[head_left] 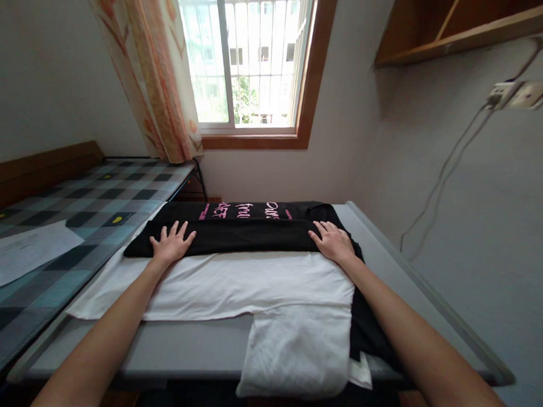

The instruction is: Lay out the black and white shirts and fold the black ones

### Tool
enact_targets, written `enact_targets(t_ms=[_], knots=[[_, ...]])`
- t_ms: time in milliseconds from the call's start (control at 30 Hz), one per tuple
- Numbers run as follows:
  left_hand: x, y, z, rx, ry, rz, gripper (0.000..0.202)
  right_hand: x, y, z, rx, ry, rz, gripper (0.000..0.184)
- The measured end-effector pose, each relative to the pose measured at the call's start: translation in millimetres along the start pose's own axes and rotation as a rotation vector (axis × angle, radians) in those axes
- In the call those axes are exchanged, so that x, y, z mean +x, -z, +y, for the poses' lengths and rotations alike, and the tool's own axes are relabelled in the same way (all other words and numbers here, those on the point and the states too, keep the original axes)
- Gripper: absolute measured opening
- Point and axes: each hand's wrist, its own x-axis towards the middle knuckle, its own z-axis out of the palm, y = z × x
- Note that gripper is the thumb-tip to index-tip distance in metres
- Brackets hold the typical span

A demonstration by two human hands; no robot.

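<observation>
A black garment (pixel 250 236) with pink lettering lies across the grey table (pixel 188 347), its near part folded over in a long band. On the left end of that band rests my left hand (pixel 171 242), fingers spread and flat. My right hand (pixel 333 240) presses on the band's right end with its fingers stretched out. Nearer to me a white garment (pixel 239 278) lies flat, partly under the black one. Its white sleeve (pixel 301 347) hangs toward the table's front edge. Black cloth (pixel 368 320) shows beneath my right forearm.
Left of the table stands a bed with a checked cover (pixel 129 193) and white paper (pixel 32 249) on it. Behind are a curtain (pixel 164 75) and a barred window (pixel 259 64). On the right wall are a wooden shelf (pixel 454 42), a socket (pixel 502 94) and a cable (pixel 438 179).
</observation>
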Motion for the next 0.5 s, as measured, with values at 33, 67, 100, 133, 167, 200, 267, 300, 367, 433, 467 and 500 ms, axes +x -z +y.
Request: enact_targets(t_ms=[33, 67, 100, 133, 167, 200, 267, 300, 367, 433, 467, 500], knots=[[-1.6, 0.7, 0.0, 0.001, -0.002, -0.001, 0.070, -1.5, 1.9, 0.0, -0.005, 0.008, -0.005, 0.061], [-3.7, 1.5, -0.2, 0.001, -0.003, -0.004, 0.069, -3.4, 4.0, -0.1, -0.011, 0.014, -0.008, 0.061], [-6.2, 2.3, -0.3, 0.002, -0.002, -0.007, 0.069, -5.6, 6.3, -0.3, -0.016, 0.019, -0.010, 0.061], [-8.9, 3.0, -0.6, 0.003, 0.000, -0.010, 0.069, -8.3, 8.5, -0.6, -0.022, 0.022, -0.011, 0.061], [-11.9, 3.6, -1.0, 0.004, 0.001, -0.012, 0.069, -11.3, 10.6, -0.9, -0.027, 0.027, -0.012, 0.061], [-14.9, 3.8, -1.6, 0.006, 0.002, -0.015, 0.068, -14.7, 12.4, -1.1, -0.031, 0.031, -0.012, 0.061], [-21.1, 3.6, -3.1, 0.013, 0.000, -0.015, 0.067, -22.7, 15.4, -1.1, -0.038, 0.041, -0.012, 0.061], [-24.5, 3.2, -4.1, 0.018, -0.003, -0.013, 0.067, -27.4, 16.7, -0.9, -0.042, 0.045, -0.011, 0.061], [-32.4, 2.1, -6.5, 0.029, -0.011, -0.008, 0.067, -38.2, 19.1, 0.1, -0.049, 0.048, -0.010, 0.061], [-42.5, 1.1, -9.4, 0.039, -0.015, -0.004, 0.066, -51.1, 21.5, 1.7, -0.058, 0.048, -0.008, 0.061], [-48.3, 0.8, -10.9, 0.044, -0.017, -0.006, 0.066, -58.1, 22.6, 2.6, -0.062, 0.049, -0.006, 0.061], [-54.2, 0.8, -12.4, 0.049, -0.022, -0.009, 0.065, -65.2, 23.6, 3.6, -0.067, 0.051, -0.002, 0.061]])
